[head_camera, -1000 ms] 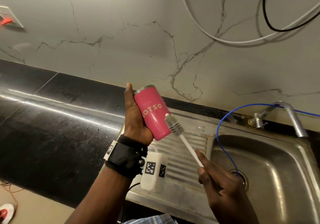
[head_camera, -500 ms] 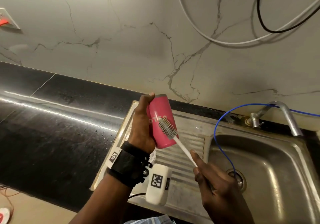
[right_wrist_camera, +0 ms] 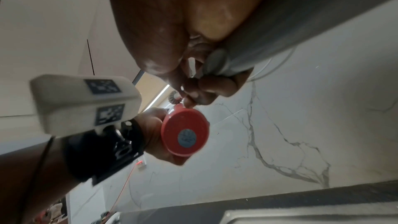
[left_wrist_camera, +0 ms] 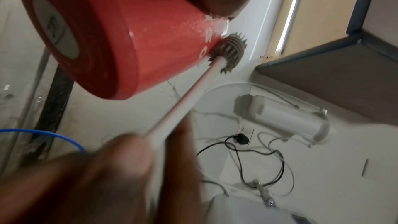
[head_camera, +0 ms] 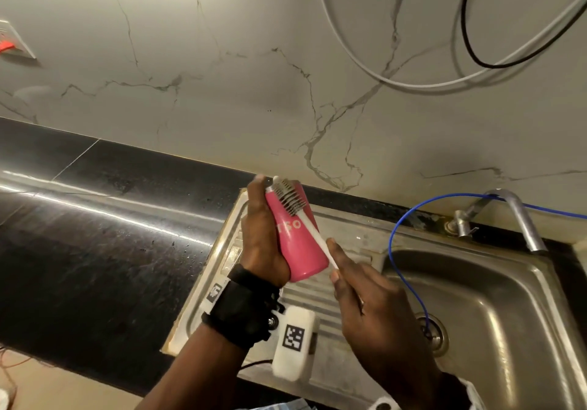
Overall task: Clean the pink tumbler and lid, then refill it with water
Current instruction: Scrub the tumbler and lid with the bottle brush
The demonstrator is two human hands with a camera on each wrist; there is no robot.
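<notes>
From the head camera, one pink tumbler (head_camera: 297, 241) is held tilted above the sink's (head_camera: 495, 285) draining board, the left hand's (head_camera: 262, 239) fingers wrapped round it, while the right hand (head_camera: 374, 311) pinches one white brush (head_camera: 293, 201), whose bristles now lie near the tumbler's upper end, higher than a moment ago. The left wrist camera shows the bristle head (left_wrist_camera: 230, 52) touching the tumbler's side (left_wrist_camera: 150, 48). The right wrist camera shows its round base (right_wrist_camera: 185, 134) cupped in the left palm (right_wrist_camera: 150, 125); its inside is hidden.

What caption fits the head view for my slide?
Left hand holds pink tumbler; right hand scrubs it with a bottle brush.
</notes>
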